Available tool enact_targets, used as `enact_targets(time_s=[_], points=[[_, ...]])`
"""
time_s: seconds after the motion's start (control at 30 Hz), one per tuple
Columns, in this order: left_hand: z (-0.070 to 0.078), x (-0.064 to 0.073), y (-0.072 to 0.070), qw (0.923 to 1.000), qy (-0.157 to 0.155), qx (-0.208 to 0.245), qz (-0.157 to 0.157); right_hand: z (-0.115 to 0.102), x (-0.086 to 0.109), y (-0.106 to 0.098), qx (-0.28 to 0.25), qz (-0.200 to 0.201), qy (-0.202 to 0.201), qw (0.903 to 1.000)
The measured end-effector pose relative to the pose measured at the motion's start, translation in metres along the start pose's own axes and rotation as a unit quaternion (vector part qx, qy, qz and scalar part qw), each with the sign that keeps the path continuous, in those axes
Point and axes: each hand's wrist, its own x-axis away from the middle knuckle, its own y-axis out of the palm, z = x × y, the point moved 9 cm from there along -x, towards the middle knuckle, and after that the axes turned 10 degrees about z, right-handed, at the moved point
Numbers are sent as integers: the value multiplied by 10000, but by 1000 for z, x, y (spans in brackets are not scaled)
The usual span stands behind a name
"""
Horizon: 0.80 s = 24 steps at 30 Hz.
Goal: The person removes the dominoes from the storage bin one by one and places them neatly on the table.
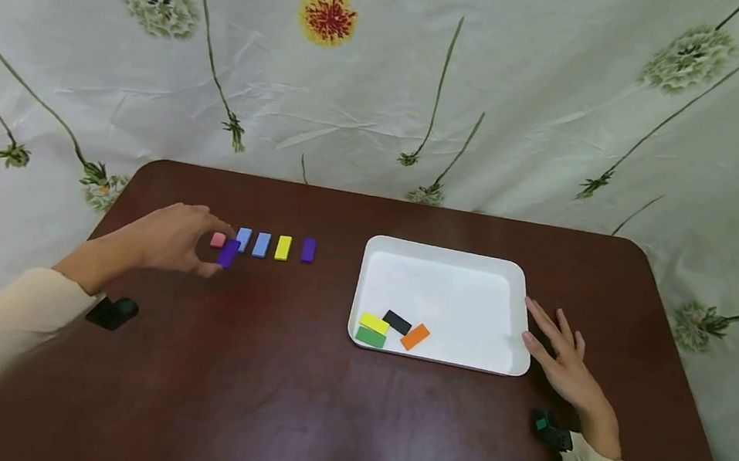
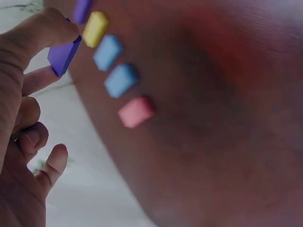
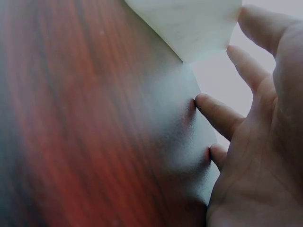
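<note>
Between thumb and index finger, my left hand [image 1: 175,238] pinches a purple domino-like block [image 2: 64,56] by its two ends. It is held above a row on the table's left: a pink block [image 2: 136,112], two light blue blocks [image 1: 260,244], a yellow block [image 1: 283,248] and another purple block [image 1: 308,250]. In the head view the held block partly covers the pink one. My right hand [image 1: 565,361] has its fingers spread, thumb and index fingertips at the right rim of a white tray [image 1: 451,252], other fingertips on the table in the right wrist view.
Inside the tray's near left corner lie a yellow block [image 1: 374,323], a green block [image 1: 370,336], a black block [image 1: 397,322] and an orange block [image 1: 415,337]. The brown table [image 1: 290,407] has rounded far corners. A flowered cloth [image 1: 372,106] hangs behind it.
</note>
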Motion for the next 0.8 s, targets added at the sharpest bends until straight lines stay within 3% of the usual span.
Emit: enact_targets(time_s=[0.2, 0.43, 0.6, 0.8], points=[[-31, 18, 24, 9993, -342, -67, -111, -2, 0, -1, 25, 10, -34, 10000], [-59, 25, 44, 9968, -681, 15, -419, -2, 1, 0, -9, 13, -9, 10000], [-62, 26, 55, 9957, -762, 129, -506, -2, 1, -1, 15, 33, -5, 10000], [-57, 23, 61, 9967, -642, 106, -479, -1, 1, 0, 12, 21, 11, 10000]])
